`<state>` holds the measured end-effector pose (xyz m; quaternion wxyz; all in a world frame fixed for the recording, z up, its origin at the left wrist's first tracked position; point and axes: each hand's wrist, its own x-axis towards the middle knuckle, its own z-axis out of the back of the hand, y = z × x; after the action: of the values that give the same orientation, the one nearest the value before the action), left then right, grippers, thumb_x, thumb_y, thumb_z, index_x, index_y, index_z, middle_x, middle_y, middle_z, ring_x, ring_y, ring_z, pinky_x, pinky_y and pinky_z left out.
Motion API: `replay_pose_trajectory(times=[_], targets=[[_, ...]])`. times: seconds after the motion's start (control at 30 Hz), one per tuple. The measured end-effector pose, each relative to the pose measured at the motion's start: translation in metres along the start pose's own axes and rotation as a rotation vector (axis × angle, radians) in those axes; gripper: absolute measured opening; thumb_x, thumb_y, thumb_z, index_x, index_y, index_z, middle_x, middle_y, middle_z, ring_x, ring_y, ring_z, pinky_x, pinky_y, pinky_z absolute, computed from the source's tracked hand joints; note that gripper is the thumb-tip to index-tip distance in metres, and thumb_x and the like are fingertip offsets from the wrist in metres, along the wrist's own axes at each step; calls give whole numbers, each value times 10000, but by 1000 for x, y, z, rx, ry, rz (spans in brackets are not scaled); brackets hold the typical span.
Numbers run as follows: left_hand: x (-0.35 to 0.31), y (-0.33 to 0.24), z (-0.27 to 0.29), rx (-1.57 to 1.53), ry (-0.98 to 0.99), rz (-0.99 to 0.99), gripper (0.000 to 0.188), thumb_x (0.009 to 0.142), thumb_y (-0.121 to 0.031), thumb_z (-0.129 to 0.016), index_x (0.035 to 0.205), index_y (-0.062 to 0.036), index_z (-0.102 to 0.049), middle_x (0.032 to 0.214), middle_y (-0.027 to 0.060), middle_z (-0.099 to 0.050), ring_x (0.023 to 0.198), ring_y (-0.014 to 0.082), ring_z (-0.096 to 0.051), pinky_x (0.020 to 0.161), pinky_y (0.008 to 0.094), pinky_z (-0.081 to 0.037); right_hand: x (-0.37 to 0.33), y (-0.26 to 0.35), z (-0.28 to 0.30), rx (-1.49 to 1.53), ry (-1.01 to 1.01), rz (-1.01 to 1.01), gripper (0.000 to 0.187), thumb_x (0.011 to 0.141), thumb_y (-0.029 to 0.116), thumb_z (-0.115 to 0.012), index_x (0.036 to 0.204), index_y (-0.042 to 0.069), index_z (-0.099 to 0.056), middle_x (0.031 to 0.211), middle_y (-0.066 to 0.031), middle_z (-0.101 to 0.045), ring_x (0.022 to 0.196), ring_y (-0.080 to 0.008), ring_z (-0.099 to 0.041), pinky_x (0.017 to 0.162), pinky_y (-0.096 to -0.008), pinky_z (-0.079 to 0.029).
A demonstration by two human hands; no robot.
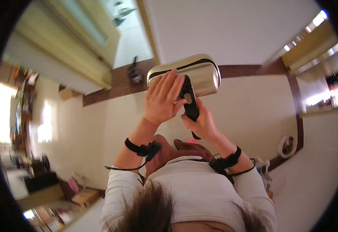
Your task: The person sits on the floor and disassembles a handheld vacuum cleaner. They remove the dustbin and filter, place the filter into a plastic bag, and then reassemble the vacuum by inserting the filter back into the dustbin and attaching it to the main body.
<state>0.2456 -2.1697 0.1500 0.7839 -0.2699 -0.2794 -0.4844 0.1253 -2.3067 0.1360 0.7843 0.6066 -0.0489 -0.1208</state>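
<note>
A shiny champagne-gold vessel point(203, 79) with rounded ends is held up in front of me at the upper middle. A black band runs along its rim, and a long black handle point(192, 108) points from it toward my body. My right hand point(204, 123) is wrapped round the lower part of this handle. My left hand point(163, 96) lies against the vessel's near side, left of the handle, its fingers stretched out and its thumb near the handle's top. The vessel's exact kind cannot be made out. Black straps circle both my wrists.
Beyond the vessel, a dark object with an upright handle point(135, 73) rests on the brown floor border by an open door point(72, 42). A white wall point(231, 34) stands ahead. To the right lies a white ring-shaped thing point(287, 146); a cardboard box point(86, 198) is at the lower left.
</note>
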Motion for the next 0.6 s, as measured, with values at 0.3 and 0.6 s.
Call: replay_pose_trajectory(times=[0.3,0.6], targets=[[143,-43,-224,-389,-66,88,359,966,-187,-510,1273,-10,-564,1426,222,-451,1327,416,-414,1092,481,-337,-14,-69,226,-258,-549,59,451,789,142,-662,1160,-8,-453,777,-217,-614,687,-424,-621,609,-448,-495],[357,-299,-417,-1077,378,-525,762,904,-316,-622,1486,11,-255,1501,212,-346,1372,383,-364,1127,458,-310,5,-156,456,-683,-649,-288,481,738,204,-682,1122,28,-452,863,-224,-658,770,-425,-649,651,-494,-534]])
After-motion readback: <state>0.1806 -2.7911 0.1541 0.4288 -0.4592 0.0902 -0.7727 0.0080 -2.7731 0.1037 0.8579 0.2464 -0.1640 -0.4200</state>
